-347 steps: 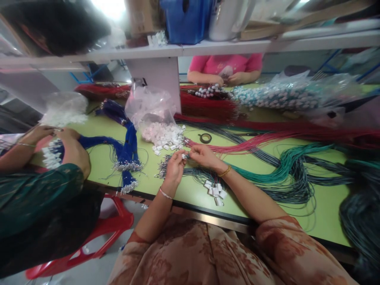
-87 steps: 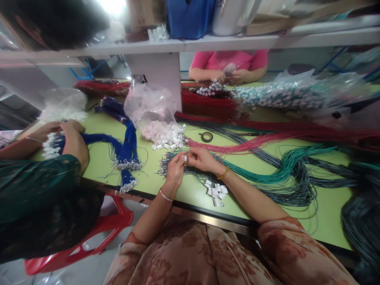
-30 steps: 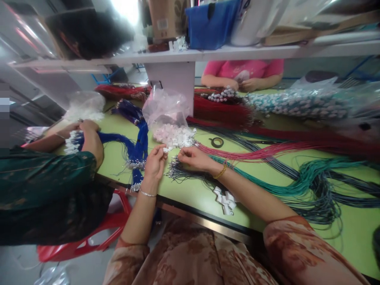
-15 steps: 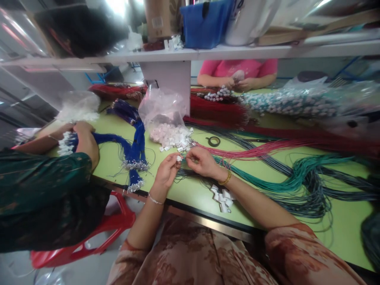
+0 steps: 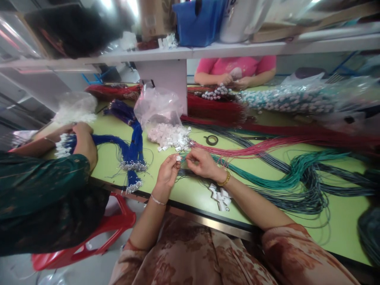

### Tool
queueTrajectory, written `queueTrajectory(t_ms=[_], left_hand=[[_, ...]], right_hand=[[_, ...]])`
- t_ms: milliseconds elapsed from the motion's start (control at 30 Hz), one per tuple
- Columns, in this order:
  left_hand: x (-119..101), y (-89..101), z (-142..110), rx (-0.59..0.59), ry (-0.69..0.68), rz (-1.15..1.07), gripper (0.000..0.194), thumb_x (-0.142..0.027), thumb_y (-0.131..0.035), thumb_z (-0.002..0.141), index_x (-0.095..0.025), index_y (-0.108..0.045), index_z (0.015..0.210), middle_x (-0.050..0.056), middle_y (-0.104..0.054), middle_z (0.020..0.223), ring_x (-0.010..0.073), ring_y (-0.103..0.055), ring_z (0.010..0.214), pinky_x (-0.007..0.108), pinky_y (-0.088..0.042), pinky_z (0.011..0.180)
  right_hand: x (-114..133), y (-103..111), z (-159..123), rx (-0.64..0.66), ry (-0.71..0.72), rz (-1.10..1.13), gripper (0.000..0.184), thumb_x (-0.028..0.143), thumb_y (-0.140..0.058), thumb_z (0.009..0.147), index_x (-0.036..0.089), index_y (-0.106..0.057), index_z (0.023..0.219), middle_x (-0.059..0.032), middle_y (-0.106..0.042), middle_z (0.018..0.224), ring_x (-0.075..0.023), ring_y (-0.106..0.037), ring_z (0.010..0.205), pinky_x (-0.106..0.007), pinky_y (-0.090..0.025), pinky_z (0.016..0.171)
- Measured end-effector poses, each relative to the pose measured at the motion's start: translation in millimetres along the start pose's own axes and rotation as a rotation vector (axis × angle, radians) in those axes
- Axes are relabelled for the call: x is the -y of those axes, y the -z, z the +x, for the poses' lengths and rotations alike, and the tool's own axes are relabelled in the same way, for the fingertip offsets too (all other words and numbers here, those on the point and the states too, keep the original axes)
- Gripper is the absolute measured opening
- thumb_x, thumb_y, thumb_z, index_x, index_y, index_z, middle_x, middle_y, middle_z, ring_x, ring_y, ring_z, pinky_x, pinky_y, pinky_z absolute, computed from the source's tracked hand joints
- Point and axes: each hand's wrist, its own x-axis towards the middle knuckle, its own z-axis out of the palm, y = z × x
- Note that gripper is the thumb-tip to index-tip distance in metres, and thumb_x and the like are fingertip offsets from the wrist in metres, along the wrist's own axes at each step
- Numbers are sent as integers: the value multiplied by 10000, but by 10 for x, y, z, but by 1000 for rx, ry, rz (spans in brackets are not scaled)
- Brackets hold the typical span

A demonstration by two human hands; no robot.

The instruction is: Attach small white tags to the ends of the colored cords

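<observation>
Between the thumb and fingers of my left hand (image 5: 168,171) is a small white plastic connector housing (image 5: 178,158). My right hand (image 5: 202,163) is closed in a pinch just to the right of it, beside the ends of the green wires (image 5: 255,177); whatever lies between its fingertips is too small to make out. Behind both hands a pile of white housings (image 5: 168,135) spills from a clear plastic bag (image 5: 157,105). Some white pieces (image 5: 219,196) lie near the table edge below my right wrist. Dark grey wires (image 5: 305,204) run along the table to the right.
A roll of black tape (image 5: 211,140) and pink wires (image 5: 246,149) lie beyond my right hand. Blue wire bundles (image 5: 130,142) lie to the left, near a co-worker's arm (image 5: 84,144). Across the table sits another person (image 5: 236,71). A shelf (image 5: 267,50) holding a blue bin (image 5: 198,23) spans above.
The view has shifted slightly. Both hands keep nearly the same pose, with the white connector housing still in my left fingers.
</observation>
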Motion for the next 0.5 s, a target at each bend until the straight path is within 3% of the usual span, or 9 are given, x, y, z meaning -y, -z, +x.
queueTrajectory(t_ms=[333, 500], left_hand=[[15, -44, -20, 1, 21, -17, 232, -226, -807, 622, -125, -656, 767, 8, -620, 758, 71, -527, 655, 203, -416, 617], [113, -93, -75, -19, -113, 158, 247, -282, -800, 651, -139, -630, 759, -14, -590, 682, 61, -483, 590, 202, -379, 579]], right_hand=[[-35, 3, -29, -2, 44, -54, 53, 168, -497, 775, 186, -511, 727, -29, -534, 680, -152, -453, 654, -274, -335, 633], [-55, -34, -46, 49, 6, -111, 71, 183, -506, 777, 183, -512, 706, -42, -547, 676, -156, -445, 651, -274, -311, 622]])
